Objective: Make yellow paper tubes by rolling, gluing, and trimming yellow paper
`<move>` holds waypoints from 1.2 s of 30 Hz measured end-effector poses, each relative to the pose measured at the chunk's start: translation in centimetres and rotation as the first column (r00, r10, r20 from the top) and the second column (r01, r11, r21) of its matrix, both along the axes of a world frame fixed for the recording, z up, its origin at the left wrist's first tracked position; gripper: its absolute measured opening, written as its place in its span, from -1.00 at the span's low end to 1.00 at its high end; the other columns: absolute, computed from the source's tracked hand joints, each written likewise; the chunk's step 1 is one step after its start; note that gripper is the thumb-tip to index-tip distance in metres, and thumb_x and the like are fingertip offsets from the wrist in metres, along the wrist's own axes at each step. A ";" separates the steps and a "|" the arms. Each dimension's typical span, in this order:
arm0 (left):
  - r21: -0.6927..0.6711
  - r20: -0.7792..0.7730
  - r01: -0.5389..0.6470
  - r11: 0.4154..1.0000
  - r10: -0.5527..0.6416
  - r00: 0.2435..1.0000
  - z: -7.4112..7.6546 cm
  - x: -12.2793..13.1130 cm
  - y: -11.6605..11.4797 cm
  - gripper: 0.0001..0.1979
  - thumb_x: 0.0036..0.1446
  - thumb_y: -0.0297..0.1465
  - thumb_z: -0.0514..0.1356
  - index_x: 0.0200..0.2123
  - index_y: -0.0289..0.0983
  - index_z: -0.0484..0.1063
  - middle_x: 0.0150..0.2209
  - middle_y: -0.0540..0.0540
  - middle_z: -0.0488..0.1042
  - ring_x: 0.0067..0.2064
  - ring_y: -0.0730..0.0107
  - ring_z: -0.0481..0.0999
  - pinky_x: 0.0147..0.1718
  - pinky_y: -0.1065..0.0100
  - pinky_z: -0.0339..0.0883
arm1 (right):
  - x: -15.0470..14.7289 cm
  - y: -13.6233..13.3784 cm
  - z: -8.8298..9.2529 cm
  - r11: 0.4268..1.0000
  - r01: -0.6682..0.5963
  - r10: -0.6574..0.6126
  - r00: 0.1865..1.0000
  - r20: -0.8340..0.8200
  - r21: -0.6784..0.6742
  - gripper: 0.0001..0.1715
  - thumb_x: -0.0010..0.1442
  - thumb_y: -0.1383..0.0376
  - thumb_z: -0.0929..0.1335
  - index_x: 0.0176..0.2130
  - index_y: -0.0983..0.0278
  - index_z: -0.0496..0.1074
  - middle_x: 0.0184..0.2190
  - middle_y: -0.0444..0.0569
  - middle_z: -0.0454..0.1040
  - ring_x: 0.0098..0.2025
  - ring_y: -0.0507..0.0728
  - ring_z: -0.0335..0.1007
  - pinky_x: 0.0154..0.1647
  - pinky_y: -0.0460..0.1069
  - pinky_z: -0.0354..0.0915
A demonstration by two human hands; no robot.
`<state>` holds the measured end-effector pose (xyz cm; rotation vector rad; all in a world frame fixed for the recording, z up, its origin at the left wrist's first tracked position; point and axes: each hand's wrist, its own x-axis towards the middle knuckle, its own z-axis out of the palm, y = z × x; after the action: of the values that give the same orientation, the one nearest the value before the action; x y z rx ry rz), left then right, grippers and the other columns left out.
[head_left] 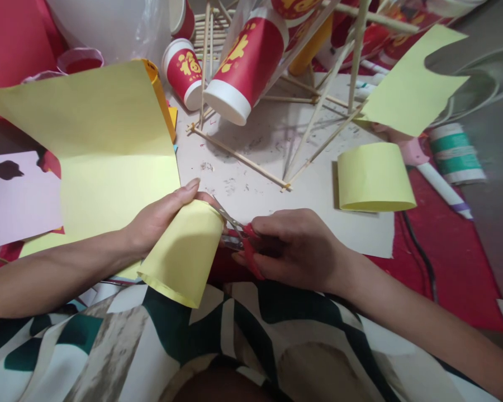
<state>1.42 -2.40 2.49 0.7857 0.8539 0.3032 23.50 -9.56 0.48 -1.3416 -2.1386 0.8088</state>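
Observation:
My left hand [167, 215] grips a cup-shaped piece wrapped in yellow paper [188, 251], tilted with its wide end toward my lap. My right hand [297, 245] is closed round the red handles of a pair of scissors [251, 248]. The scissor blades are apart, and they meet the narrow end of the paper-wrapped piece, close to my left fingertips. Whether a cup sits inside the yellow wrap is hidden. Left of my hands lies a large sheet of yellow paper [117, 173] with a curved cut edge.
A yellow paper ring [375, 177] stands to the right, below a yellow offcut [419, 84]. A wooden stick frame [243, 159] rises at the back around red paper cups [251, 61]. White markers [444, 190] and a green-banded roll [456, 153] lie far right. Pink paper [20, 201] is at left.

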 end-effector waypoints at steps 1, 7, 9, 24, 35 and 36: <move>0.003 0.002 0.020 1.000 -0.020 1.000 0.0 -0.1 0.0 -0.52 0.25 -0.01 0.01 -0.31 -0.28 0.49 -0.41 -0.06 0.60 -0.39 0.33 0.57 -0.34 0.39 0.43 | 0.1 0.0 0.1 1.000 -0.007 0.007 1.000 0.013 -0.001 -0.71 0.04 0.27 0.44 -0.57 0.26 0.28 -0.67 -0.25 0.18 -0.57 -0.06 -0.04 -0.54 -0.10 -0.03; 0.134 -0.030 0.093 0.987 -0.090 0.995 -0.2 -0.3 0.1 -0.47 0.26 0.01 0.00 -0.33 -0.30 0.54 -0.37 -0.09 0.61 -0.36 0.33 0.56 -0.31 0.40 0.40 | 0.3 0.1 0.1 1.000 -0.019 0.020 0.998 0.058 -0.006 -0.75 0.05 0.22 0.44 -0.55 0.26 0.38 -0.68 -0.22 0.25 -0.58 -0.05 0.02 -0.53 -0.09 -0.02; 0.169 -0.052 0.109 0.980 -0.102 0.993 -0.2 -0.3 0.0 -0.49 0.25 0.01 0.03 -0.33 -0.29 0.54 -0.35 -0.08 0.62 -0.33 0.31 0.57 -0.28 0.38 0.40 | 0.3 0.0 0.2 0.999 -0.026 0.027 0.998 0.057 -0.018 -0.76 0.05 0.23 0.44 -0.54 0.26 0.39 -0.67 -0.22 0.26 -0.58 -0.05 0.03 -0.53 -0.09 -0.01; 0.160 -0.059 0.105 0.981 -0.097 0.994 0.0 -0.6 0.1 -0.51 0.23 0.00 0.06 -0.33 -0.25 0.61 -0.40 -0.05 0.63 -0.31 0.25 0.59 -0.22 0.32 0.42 | 0.2 0.3 0.7 0.997 -0.066 0.069 0.995 0.067 -0.041 -0.69 0.11 0.20 0.39 -0.58 0.25 0.33 -0.69 -0.22 0.21 -0.58 -0.04 0.00 -0.53 -0.08 -0.03; 0.165 -0.146 0.126 0.978 -0.102 0.984 0.3 -0.5 0.2 -0.49 0.21 0.03 0.04 -0.35 -0.24 0.59 -0.37 -0.05 0.63 -0.30 0.22 0.60 -0.22 0.31 0.44 | 0.1 0.2 0.7 0.996 -0.064 0.067 0.997 0.049 -0.060 -0.65 0.13 0.16 0.34 -0.59 0.26 0.26 -0.68 -0.23 0.18 -0.58 -0.05 -0.03 -0.54 -0.09 -0.05; 0.169 -0.143 0.128 0.977 -0.104 0.984 0.3 -0.5 0.2 -0.49 0.22 0.02 0.04 -0.35 -0.24 0.59 -0.36 -0.05 0.63 -0.29 0.22 0.60 -0.20 0.30 0.44 | 0.1 0.2 0.7 0.996 -0.069 0.072 0.996 0.048 -0.062 -0.65 0.13 0.16 0.34 -0.59 0.25 0.26 -0.68 -0.23 0.18 -0.58 -0.04 -0.03 -0.53 -0.08 -0.05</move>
<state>0.89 -2.24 2.79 1.0276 0.9109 0.2267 23.61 -9.40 1.22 -1.3360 -2.2285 0.8827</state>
